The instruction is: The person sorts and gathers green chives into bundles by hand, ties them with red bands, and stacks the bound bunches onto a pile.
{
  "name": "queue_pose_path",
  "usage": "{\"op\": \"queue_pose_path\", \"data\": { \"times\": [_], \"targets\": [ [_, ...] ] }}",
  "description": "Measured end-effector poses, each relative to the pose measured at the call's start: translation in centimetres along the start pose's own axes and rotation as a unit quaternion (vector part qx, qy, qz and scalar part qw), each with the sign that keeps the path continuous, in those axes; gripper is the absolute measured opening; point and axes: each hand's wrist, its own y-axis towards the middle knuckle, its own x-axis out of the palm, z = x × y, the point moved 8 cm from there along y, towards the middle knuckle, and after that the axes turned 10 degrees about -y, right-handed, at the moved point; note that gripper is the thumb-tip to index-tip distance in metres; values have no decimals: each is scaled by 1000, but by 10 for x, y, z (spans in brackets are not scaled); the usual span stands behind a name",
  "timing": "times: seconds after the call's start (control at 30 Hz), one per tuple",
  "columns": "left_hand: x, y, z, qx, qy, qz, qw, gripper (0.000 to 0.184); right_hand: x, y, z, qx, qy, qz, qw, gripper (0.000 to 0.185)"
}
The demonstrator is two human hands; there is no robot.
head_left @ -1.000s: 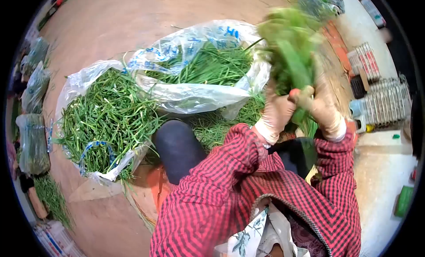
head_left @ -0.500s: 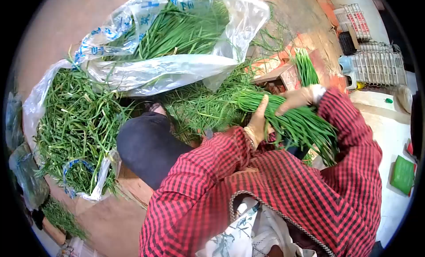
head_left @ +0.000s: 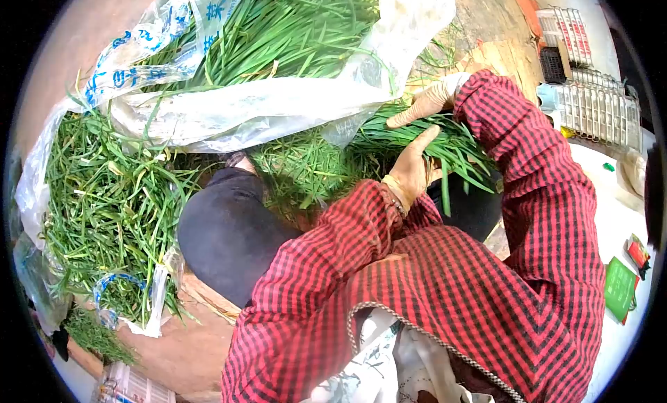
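A loose bunch of green chives lies across both my hands, its leafy ends hanging to the right over my dark trouser leg. My left hand, in a pale glove, cups the bunch from below with the thumb raised along its near side. From the far side, my right hand, gloved too, lies over the top with its fingers pointing left. The bunch's left end reaches over loose green trimmings and against the clear plastic bag. More long chives fill that bag.
To the left, a second bag holds a heap of short green scraps. My bent knee stands between the heap and my hands. Wire racks stand at the right, with a green packet on the white surface below.
Both hands and the bunch have shifted, the right hand going up and left over the bunch. The pale-stemmed bunch on the wooden block is now out of sight near my right sleeve.
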Motion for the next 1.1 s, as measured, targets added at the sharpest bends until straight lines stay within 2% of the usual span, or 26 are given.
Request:
{"op": "queue_pose_path", "data": {
  "times": [0.07,0.13,0.2,0.23,0.33,0.37,0.4,0.47,0.5,0.57,0.6,0.63,0.67,0.7,0.73,0.77,0.8,0.87,0.93,1.0,1.03,1.07,1.1],
  "targets": [
    [-7,2,-7,11,60,9,998,32,5,8,13,55,-51,-8,997,103],
    [-12,1,-24,-8,114,39,993,23,40,33,4,-89,-40,-92,991,93],
    [-9,2,-45,-50,224,17,973,24,34,10,4,-83,-129,28,988,95],
    [17,-20,-47,-42,278,47,959,29,32,-8,-2,-70,-172,87,979,97],
    [28,-36,-54,-26,381,23,924,43,25,-11,41,5,-288,174,942,88],
    [20,-34,-52,-71,373,10,925,52,29,-10,45,6,-287,176,942,88],
    [17,-30,-47,-92,396,-61,912,54,30,-13,53,63,-281,192,938,64],
    [-31,-17,-18,-105,321,-106,935,46,26,-21,67,173,-268,231,919,27],
    [-56,-17,-2,-104,315,-52,942,42,30,-35,46,125,-276,262,916,26],
    [-110,-32,21,-87,331,164,925,36,38,-64,4,30,-297,319,899,31],
    [-127,-42,26,-92,345,228,906,34,19,-61,6,2,-162,289,944,37],
    [-128,-48,26,-121,374,248,886,36,2,-64,28,58,-74,310,946,45],
    [-125,-53,29,-117,377,247,885,36,2,-56,36,89,-135,303,939,49],
    [-105,-59,28,-112,372,205,898,39,4,-52,37,119,-195,294,928,53],
    [-88,-64,24,-108,364,165,911,42,20,-45,20,124,-395,248,876,52],
    [-76,-69,23,-93,359,143,917,50,26,-30,34,-31,-342,338,876,50],
    [-70,-70,22,-94,362,144,916,50,9,-64,13,2,-196,273,942,46],
    [-57,-72,20,-83,269,126,951,59,-39,-53,65,51,-68,432,898,42],
    [-36,-72,19,-65,228,98,967,92,7,-58,42,73,-170,296,937,45],
    [-40,-64,27,-36,166,101,980,105,29,-61,26,-6,-200,390,899,45],
    [-36,-65,30,5,161,143,977,105,39,-67,19,41,-213,402,890,42],
    [-47,-57,34,-16,144,121,982,90,59,-79,8,13,-92,378,921,42],
    [-44,-56,36,-15,153,98,983,81,78,-54,12,6,-87,399,913,42]
  ]
}}
